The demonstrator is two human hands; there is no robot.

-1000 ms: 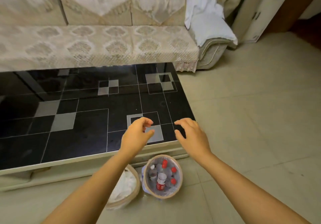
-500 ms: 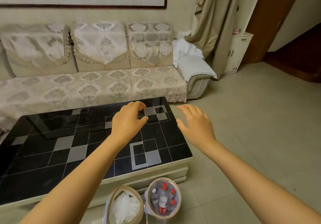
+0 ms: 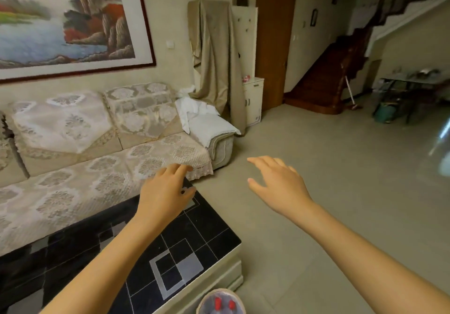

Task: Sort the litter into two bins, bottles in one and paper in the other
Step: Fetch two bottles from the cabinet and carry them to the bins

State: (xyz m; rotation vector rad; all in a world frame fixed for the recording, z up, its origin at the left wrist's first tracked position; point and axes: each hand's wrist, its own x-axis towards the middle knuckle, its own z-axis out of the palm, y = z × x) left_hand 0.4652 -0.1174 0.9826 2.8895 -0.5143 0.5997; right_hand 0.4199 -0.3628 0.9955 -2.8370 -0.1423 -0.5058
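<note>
Two empty hands (image 3: 168, 192) (image 3: 280, 184), one bin (image 3: 220, 302), two red caps (image 3: 224, 304).

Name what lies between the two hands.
Only bare floor and the table corner separate the left hand and right hand in the head view.

Both bare arms reach forward, left hand (image 3: 165, 195) loosely curled, right hand (image 3: 280, 187) flat, fingers (image 3: 261, 162) spread, both empty.

bin (image 3: 220, 301) cut by bottom edge | contents blurred, perhaps bottles
</note>
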